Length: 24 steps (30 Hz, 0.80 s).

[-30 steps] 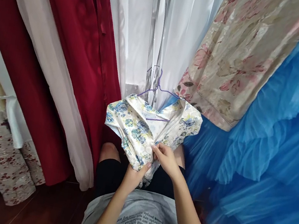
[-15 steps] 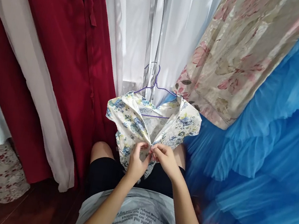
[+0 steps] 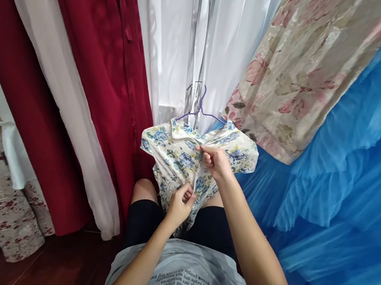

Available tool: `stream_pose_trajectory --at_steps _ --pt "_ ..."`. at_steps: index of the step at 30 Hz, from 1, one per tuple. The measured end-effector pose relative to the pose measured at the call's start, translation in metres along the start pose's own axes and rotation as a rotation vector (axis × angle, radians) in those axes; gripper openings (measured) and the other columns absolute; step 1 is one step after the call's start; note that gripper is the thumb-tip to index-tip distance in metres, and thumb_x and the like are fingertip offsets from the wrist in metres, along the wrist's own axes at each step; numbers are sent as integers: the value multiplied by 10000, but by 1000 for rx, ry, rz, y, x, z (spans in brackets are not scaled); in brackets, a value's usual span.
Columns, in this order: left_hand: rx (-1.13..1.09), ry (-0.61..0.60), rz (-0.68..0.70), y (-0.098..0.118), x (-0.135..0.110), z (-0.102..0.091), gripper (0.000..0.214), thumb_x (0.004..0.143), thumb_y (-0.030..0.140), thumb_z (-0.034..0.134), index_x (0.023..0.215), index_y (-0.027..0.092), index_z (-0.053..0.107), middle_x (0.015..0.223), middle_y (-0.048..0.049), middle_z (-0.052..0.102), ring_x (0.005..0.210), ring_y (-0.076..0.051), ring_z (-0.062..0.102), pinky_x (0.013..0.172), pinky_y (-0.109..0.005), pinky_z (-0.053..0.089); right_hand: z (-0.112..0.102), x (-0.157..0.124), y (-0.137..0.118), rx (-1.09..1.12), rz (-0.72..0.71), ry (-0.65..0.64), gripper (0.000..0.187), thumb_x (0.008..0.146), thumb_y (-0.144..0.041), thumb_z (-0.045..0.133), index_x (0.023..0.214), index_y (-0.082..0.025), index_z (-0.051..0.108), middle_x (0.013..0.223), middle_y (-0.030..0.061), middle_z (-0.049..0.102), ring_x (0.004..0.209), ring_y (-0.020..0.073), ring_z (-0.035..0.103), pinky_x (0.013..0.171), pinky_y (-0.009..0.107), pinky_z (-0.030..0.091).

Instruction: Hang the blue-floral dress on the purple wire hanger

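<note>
A small white garment with blue flowers (image 3: 177, 155) hangs on a purple wire hanger (image 3: 199, 110) from a shiny metal pole (image 3: 199, 42). My left hand (image 3: 181, 203) pinches the garment's front low down, fingers closed on the cloth. Higher up, near the collar, my right hand (image 3: 214, 161) grips the front edge of the same garment. The two front edges are drawn together between my hands.
Dark red dresses (image 3: 93, 50) and a pale sheer one (image 3: 45, 52) hang at the left. White curtains (image 3: 172, 29) are behind the pole. A pink floral dress (image 3: 303, 69) and a blue tulle skirt (image 3: 358, 178) fill the right. The floor (image 3: 59, 261) is dark wood.
My right hand has moved up from the middle of the garment to near its collar. The open front is now closed over. My left hand stays low on the cloth.
</note>
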<state>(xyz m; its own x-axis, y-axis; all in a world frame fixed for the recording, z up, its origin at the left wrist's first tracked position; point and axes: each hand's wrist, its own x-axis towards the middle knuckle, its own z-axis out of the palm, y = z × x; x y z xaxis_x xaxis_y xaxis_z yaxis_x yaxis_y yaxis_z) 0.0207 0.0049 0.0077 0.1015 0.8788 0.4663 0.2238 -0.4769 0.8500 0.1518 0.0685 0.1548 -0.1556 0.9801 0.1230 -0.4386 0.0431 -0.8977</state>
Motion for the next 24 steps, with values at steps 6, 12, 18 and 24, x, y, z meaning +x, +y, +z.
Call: stream_pose_trajectory --at_steps 6,12,18,24 --pt "41 -101 -14 0 -15 8 147 882 257 582 772 208 498 676 23 497 628 -141 512 614 -247 393 6 24 -59 29 -2 -64 70 754 -179 698 743 -139 642 431 -100 319 375 46 166 354 219 70" --pt "20 -120 -20 -3 0 16 119 894 296 607 850 201 551 734 6 574 666 -150 566 643 -251 440 -6 25 -72 -70 -93 -122 140 741 -271 708 776 -140 671 453 -73 404 384 51 248 389 226 120" --pt "68 138 261 81 91 -50 373 989 321 520 1350 226 506 794 -2 619 724 -159 600 731 -271 460 15 0 -50 -194 -260 -11 207 721 -373 724 715 -170 680 453 -35 466 411 89 336 429 252 160" --pt "403 -8 547 151 152 -62 137 983 213 524 968 176 655 787 -13 638 733 -159 584 728 -282 430 17 5 -39 -190 -362 22 169 698 -312 720 610 -192 641 460 -56 347 421 87 261 436 265 148"
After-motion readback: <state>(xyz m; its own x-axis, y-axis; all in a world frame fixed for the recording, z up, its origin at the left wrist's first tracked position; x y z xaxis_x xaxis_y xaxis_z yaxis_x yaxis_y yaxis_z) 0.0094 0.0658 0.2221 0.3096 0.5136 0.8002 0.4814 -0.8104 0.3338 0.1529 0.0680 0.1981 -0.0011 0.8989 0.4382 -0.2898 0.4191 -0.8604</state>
